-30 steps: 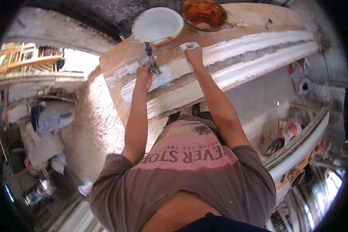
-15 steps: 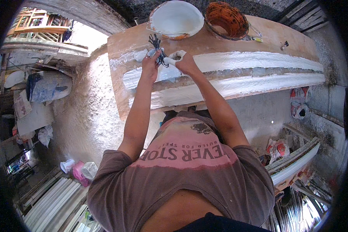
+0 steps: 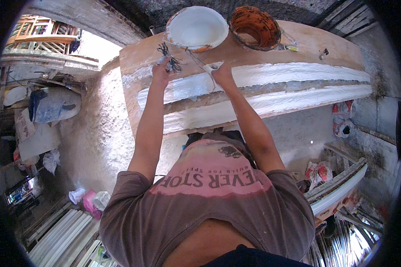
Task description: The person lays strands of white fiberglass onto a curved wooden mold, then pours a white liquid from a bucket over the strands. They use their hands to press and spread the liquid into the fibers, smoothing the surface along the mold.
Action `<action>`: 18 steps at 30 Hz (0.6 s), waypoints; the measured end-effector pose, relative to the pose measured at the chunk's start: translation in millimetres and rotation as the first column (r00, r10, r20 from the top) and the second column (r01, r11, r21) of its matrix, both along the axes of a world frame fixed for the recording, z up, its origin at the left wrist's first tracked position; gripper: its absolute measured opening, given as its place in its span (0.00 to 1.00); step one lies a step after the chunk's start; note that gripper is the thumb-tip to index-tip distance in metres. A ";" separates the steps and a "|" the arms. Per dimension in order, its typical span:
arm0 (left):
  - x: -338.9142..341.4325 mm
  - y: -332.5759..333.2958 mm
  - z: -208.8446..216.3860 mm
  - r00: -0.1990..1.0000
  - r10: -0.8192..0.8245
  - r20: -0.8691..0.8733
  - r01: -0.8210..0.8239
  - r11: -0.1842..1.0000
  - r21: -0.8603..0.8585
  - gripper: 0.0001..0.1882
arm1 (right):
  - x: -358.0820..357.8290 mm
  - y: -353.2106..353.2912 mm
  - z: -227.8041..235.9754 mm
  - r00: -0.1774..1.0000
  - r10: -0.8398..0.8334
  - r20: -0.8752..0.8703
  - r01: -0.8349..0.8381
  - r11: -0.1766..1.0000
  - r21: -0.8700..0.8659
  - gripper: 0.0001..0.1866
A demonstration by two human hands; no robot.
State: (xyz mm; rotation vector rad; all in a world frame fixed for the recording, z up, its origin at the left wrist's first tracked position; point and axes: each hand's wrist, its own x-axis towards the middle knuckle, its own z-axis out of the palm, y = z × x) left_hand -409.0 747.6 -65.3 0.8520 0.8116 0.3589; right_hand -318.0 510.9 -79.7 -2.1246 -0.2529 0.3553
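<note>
A bundle of dark, stringy strands [image 3: 174, 63] is in my left hand [image 3: 161, 70], whose fingers are closed around it above the far left of the board [image 3: 131, 60]. To the right, my right hand [image 3: 223, 73] is closed, its fingers coated white. A few thin, dark strands [image 3: 196, 58] stretch from near the bundle to the right hand and dangle below it. Under both hands runs a long white plaster-like strip [image 3: 289, 70]; a second white strip [image 3: 272, 99] lies nearer to me.
A wide basin [image 3: 197, 29] with white inside stands at the board's far edge, beside an orange bucket [image 3: 256, 29] with dark stains. A small yellow-green tool [image 3: 290, 48] lies right of the bucket. Left on the floor are a blue-stained drum [image 3: 53, 106] and long white strips [image 3: 62, 236].
My hands have moved apart, the left one going left. Thin strands have come away from the bundle and now stretch toward my right hand. The view has shifted slightly.
</note>
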 end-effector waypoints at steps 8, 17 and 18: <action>14.3 30.2 -27.2 0.988 0.147 -0.039 -0.143 0.985 0.100 0.18 | 12.2 -11.3 10.0 0.978 0.205 -0.048 -0.204 0.979 0.017 0.14; 2.4 56.2 -82.7 0.971 0.215 -0.105 -0.200 0.970 0.140 0.17 | 12.6 62.0 50.9 0.991 0.092 -0.096 -0.107 0.981 -0.162 0.19; 15.2 36.6 -68.4 0.981 0.161 -0.109 -0.151 0.984 0.095 0.17 | 22.6 55.5 31.4 0.995 0.035 -0.097 -0.042 0.996 -0.079 0.19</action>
